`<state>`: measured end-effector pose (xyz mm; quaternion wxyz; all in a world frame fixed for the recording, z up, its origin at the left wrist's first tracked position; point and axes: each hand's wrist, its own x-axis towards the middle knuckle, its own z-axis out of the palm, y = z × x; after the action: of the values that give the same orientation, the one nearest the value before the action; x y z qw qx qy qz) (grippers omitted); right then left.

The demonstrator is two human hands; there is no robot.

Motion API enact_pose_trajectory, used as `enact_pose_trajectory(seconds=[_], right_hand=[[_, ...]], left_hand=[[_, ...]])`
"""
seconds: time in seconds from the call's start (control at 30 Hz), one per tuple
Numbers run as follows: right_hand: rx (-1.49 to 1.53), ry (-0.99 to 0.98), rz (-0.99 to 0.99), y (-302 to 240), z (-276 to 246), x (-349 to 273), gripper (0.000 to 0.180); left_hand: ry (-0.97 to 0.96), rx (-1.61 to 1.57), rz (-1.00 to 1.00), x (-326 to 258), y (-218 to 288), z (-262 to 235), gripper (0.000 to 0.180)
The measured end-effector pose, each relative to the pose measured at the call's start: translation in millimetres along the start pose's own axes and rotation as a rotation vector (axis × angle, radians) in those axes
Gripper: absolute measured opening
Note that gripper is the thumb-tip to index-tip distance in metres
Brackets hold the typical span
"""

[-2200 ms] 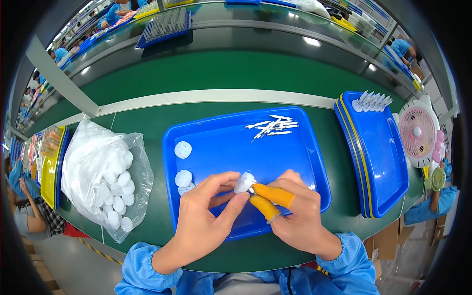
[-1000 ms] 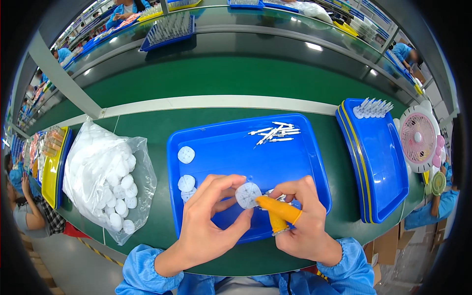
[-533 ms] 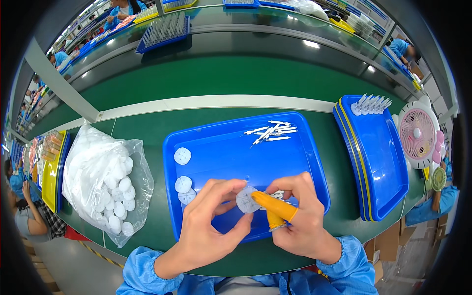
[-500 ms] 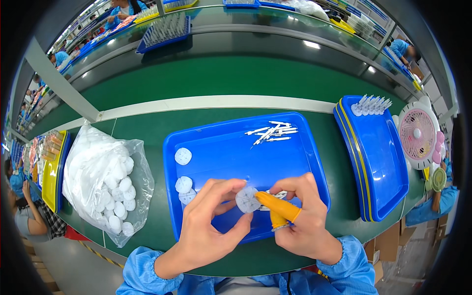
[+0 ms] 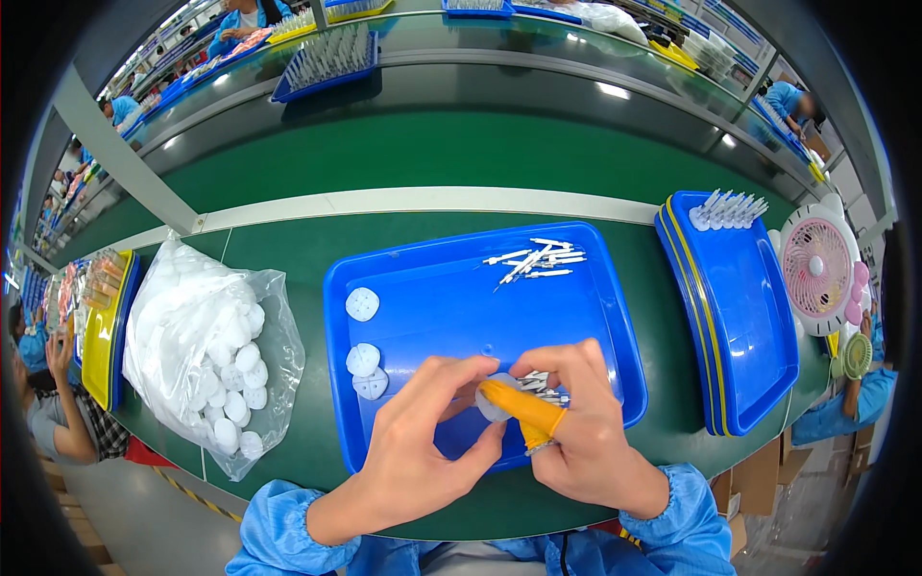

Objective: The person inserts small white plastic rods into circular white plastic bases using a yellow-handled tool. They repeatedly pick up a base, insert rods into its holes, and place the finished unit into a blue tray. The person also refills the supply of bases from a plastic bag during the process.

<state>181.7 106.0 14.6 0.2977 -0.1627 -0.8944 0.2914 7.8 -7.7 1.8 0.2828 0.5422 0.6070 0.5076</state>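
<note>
My left hand (image 5: 418,422) grips a round translucent white plastic disc (image 5: 486,405) by its rim, fingers above and thumb below, over the near side of the blue tray (image 5: 451,317). My right hand (image 5: 576,422) is closed, with yellow finger covers on it. One covered finger lies across the disc's face; anything pinched beneath it is hidden. Behind the right hand's fingers, slim white pins (image 5: 543,386) lie partly covered. More white pins (image 5: 540,261) are scattered at the tray's far right. Three similar discs (image 5: 362,304) with small holes lie along its left side.
Left of the tray, an open clear bag (image 5: 221,355) bulges with white discs. Stacked blue and yellow trays (image 5: 740,326) stand at right, the top one holding discs with upright pins (image 5: 730,210). A pink-and-white fan (image 5: 816,269) stands beyond. Across the conveyor are a loaded blue tray (image 5: 327,72) and co-workers.
The disc has tilted and moved slightly right, and the covered finger of my right hand now lies further over it. My left fingers have followed the disc.
</note>
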Motion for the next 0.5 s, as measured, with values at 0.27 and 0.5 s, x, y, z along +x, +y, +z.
enact_pose_trajectory(seconds=[0.27, 0.5], right_hand=[[-0.015, 0.031, 0.006, 7.0, -0.3, -2.1, 0.051], [-0.011, 0.036, 0.004, 5.3, -0.4, -2.2, 0.05]], left_hand=[[0.008, -0.028, -0.015, 0.4, 1.0, -0.5, 0.057], [0.006, -0.03, -0.043, 1.6, 3.2, -0.4, 0.057]])
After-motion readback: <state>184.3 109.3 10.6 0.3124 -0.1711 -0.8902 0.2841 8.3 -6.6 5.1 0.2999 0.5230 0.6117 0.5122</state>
